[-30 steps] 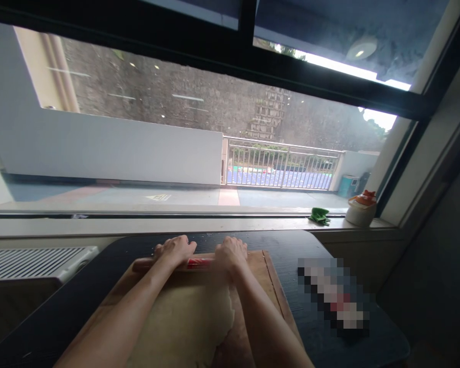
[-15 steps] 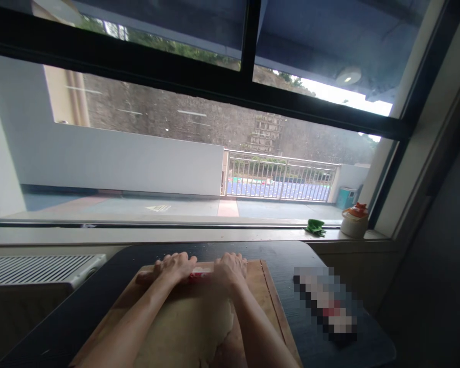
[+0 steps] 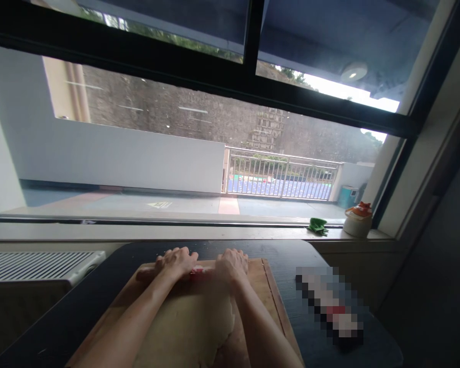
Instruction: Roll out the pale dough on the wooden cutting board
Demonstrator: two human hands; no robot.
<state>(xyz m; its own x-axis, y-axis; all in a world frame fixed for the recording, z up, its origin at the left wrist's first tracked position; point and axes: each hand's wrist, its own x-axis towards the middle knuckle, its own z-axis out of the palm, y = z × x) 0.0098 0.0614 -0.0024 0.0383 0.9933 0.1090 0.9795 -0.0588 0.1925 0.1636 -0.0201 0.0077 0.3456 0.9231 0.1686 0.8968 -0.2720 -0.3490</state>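
Note:
A rolling pin with a red and white patch at its middle lies across the far end of a wooden board. My left hand is closed over its left part, and the bare wooden end pokes out beyond that hand. Over the right part, my right hand is also curled, its fingers partly blurred. A wide, flat sheet of pale dough spreads on the board below the pin, between my forearms. Its right edge is uneven.
The board rests on a dark table. To its right lies a pixelated, unreadable object. On the windowsill are a crumpled green thing and a pale jug with an orange top. A white radiator stands at left.
The view has shifted slightly. Both hands stay on the rolling pin at the far end of the board, with hardly any visible movement.

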